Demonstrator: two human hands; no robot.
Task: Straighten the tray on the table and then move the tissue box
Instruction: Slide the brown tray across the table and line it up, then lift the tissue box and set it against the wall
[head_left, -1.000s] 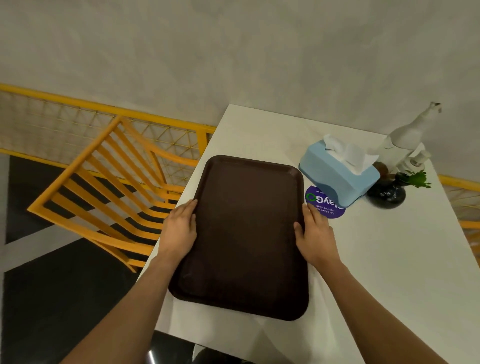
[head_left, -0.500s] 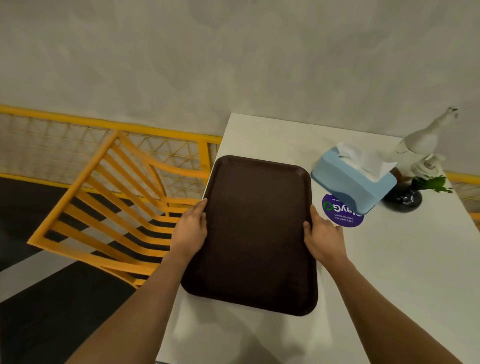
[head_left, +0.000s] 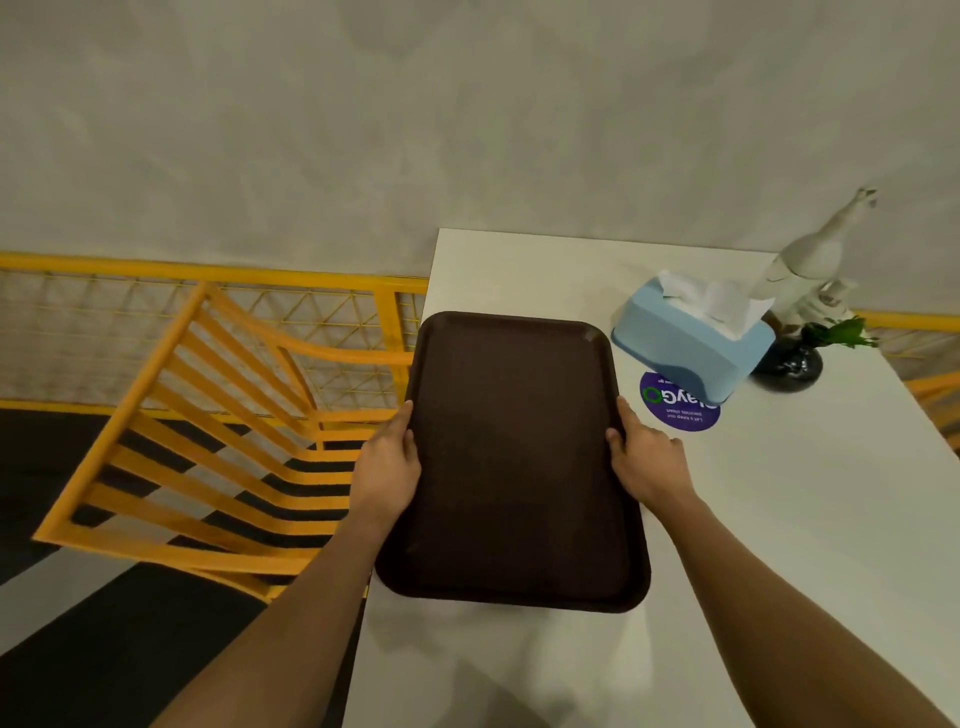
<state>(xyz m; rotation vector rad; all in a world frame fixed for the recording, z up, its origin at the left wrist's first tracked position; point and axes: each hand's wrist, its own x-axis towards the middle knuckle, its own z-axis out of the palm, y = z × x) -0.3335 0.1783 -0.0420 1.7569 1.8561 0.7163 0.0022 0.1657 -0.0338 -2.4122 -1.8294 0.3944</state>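
A dark brown tray (head_left: 511, 457) lies lengthwise on the white table (head_left: 779, 545), along its left edge. My left hand (head_left: 387, 465) grips the tray's left rim and my right hand (head_left: 644, 462) grips its right rim, both about halfway along. A light blue tissue box (head_left: 685, 345) with white tissue sticking out stands to the right of the tray's far corner, apart from both hands.
A purple round sticker (head_left: 680, 408) lies partly under the tissue box. A dark vase with a green sprig (head_left: 789, 361) and a white bottle (head_left: 800, 270) stand behind the box. An orange slatted chair (head_left: 208, 441) and a yellow railing (head_left: 208, 280) are left of the table.
The tray has turned a little and shifted, so its long sides lie closer to parallel with the table's left edge. Both hands stayed on its rims.
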